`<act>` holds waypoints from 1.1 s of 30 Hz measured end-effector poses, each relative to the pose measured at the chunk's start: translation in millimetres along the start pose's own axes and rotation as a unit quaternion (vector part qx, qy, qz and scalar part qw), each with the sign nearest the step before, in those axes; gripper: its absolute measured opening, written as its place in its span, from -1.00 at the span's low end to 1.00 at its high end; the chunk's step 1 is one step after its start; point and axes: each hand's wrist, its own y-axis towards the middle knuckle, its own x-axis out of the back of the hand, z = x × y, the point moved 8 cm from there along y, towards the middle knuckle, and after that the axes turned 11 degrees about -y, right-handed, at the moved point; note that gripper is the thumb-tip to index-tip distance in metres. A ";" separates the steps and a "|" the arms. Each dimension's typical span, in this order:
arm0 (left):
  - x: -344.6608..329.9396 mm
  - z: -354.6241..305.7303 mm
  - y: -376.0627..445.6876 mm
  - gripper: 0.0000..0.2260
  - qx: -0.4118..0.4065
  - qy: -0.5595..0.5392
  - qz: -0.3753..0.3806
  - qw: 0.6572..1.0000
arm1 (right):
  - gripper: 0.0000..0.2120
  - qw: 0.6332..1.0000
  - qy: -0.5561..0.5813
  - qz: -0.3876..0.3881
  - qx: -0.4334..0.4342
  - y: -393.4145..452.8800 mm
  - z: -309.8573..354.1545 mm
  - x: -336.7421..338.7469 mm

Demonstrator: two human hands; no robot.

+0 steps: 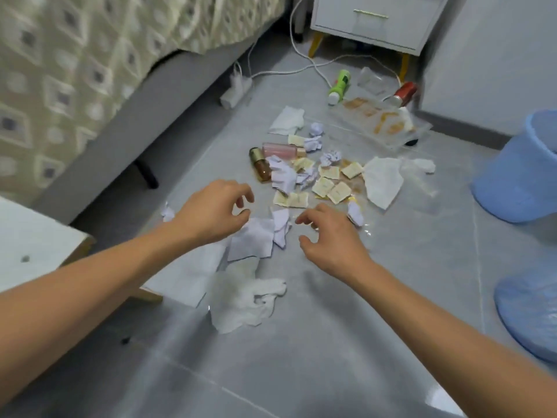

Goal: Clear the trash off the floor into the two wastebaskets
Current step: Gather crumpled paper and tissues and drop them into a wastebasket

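Observation:
Trash lies spread over the grey tiled floor: torn white paper scraps, crumpled tissues, small beige sachets, paper balls, a pink bottle, an amber bottle, a green bottle, a red bottle and a clear plastic tray. My left hand hovers over the paper scraps with loosely curled fingers, holding nothing. My right hand hovers just right of the scraps, fingers also curled and empty. Two blue wastebaskets stand at the right.
A bed with a patterned cover runs along the left. A white nightstand stands at the back, with a white cable and power strip on the floor. A white board edge sits at near left.

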 end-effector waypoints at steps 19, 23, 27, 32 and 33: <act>-81.8 133.5 -102.8 -0.45 0.296 0.102 0.110 0.943 | -0.41 0.964 -0.113 0.174 0.166 -42.6 104.3 -155.2; -84.3 127.7 -100.4 -0.57 0.230 0.087 0.092 0.965 | -0.68 0.973 -0.113 0.122 0.162 -47.0 98.7 -156.5; -81.1 120.7 -97.2 -0.75 0.172 0.051 0.061 0.982 | -0.81 0.986 -0.064 0.059 0.142 -48.2 80.5 -143.7; -54.6 98.9 -80.1 -0.81 0.118 0.008 -0.031 0.992 | -0.82 0.994 0.027 -0.001 0.105 -42.5 51.4 -112.7; -48.1 91.9 -75.6 -0.80 0.114 -0.010 -0.048 0.992 | -0.83 0.995 0.042 -0.010 0.095 -40.6 44.6 -105.2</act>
